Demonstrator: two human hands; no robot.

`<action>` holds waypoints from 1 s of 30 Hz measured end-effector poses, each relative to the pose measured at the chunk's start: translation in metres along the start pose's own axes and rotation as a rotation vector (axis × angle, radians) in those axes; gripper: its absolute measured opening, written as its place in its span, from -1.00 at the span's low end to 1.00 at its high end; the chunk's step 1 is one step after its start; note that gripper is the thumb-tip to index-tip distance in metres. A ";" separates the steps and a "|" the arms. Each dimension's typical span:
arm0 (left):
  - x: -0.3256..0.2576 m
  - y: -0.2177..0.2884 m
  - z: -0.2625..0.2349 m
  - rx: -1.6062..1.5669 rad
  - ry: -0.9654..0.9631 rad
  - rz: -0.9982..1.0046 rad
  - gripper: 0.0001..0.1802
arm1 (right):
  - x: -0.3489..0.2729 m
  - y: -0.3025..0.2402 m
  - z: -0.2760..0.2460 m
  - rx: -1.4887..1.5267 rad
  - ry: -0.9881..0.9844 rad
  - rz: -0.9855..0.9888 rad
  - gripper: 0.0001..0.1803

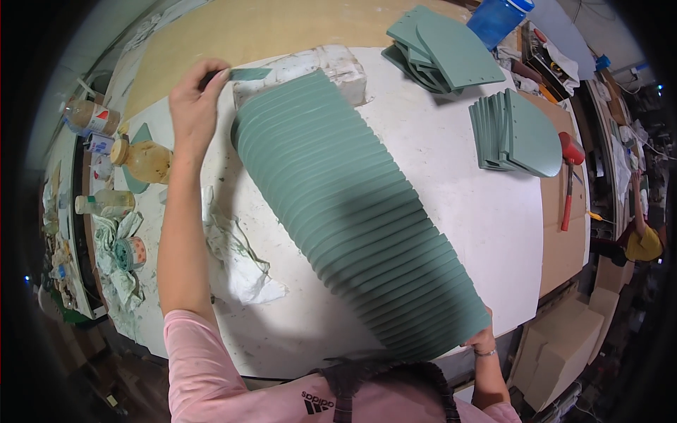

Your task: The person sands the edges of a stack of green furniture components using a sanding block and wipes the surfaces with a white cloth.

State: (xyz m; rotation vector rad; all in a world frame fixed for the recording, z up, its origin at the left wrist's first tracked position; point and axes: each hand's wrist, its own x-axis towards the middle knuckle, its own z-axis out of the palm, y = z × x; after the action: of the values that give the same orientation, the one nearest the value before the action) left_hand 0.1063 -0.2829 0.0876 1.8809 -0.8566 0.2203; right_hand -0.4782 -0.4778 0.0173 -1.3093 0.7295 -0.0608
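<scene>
A long row of thin green panels (338,197), packed face to face with their edges up, slants across the white tabletop toward my body. Its far end lies against a white wrapped block (303,68). Beside that end, my left hand (195,99) is closed around the dark handle of a putty knife (250,73), whose flat blade looks green and points right, over the block. My right hand (481,337) grips the near right end of the row; most of its fingers are hidden by the panels.
More green panels (444,53) are piled at the far right, with a smaller stack (513,134) nearer. A red mallet (568,180) lies by the right edge. On the left are a jar (148,161), a bottle (106,203), an open tub (130,252) and a white rag (243,264).
</scene>
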 end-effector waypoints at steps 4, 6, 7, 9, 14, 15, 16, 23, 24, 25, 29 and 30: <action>-0.026 -0.019 -0.041 -0.057 0.064 -0.163 -0.92 | -0.001 0.002 0.000 0.015 0.025 0.005 0.32; -0.040 -0.025 -0.052 -0.095 0.079 -0.199 -0.93 | -0.001 0.002 0.000 0.003 0.021 0.017 0.32; -0.046 -0.027 -0.055 -0.085 0.086 -0.228 -0.93 | -0.001 0.002 0.000 -0.011 0.032 -0.003 0.30; -0.057 -0.029 -0.058 -0.075 0.083 -0.202 -0.93 | -0.002 0.003 0.000 -0.033 0.034 -0.023 0.28; -0.073 -0.032 -0.056 -0.079 0.093 -0.200 -0.95 | -0.005 0.005 0.002 0.042 0.092 -0.029 0.19; -0.075 -0.033 -0.056 -0.084 0.090 -0.211 -0.95 | -0.005 0.005 0.002 0.052 0.092 -0.021 0.19; -0.077 -0.033 -0.056 -0.066 0.082 -0.212 -0.95 | -0.005 0.006 0.003 0.061 0.102 -0.025 0.17; -0.091 -0.021 -0.056 -0.060 0.191 -0.322 -0.93 | -0.010 0.008 0.001 0.105 0.120 0.006 0.08; -0.096 -0.017 -0.056 -0.061 0.173 -0.338 -0.93 | -0.010 0.009 -0.001 0.104 0.116 0.005 0.08; -0.103 -0.014 -0.055 -0.070 0.167 -0.336 -0.92 | -0.011 0.011 -0.002 0.099 0.124 -0.024 0.10; -0.148 -0.009 -0.071 0.025 0.219 -0.333 -0.91 | -0.011 0.027 -0.008 0.112 0.143 -0.096 0.21; -0.161 -0.013 -0.079 0.040 0.213 -0.354 -0.91 | -0.010 0.030 -0.011 0.066 0.113 -0.124 0.27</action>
State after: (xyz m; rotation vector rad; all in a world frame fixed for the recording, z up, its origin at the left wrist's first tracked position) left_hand 0.0141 -0.1375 0.0343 1.9682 -0.3698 0.2143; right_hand -0.5019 -0.4738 -0.0061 -1.2948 0.7351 -0.2582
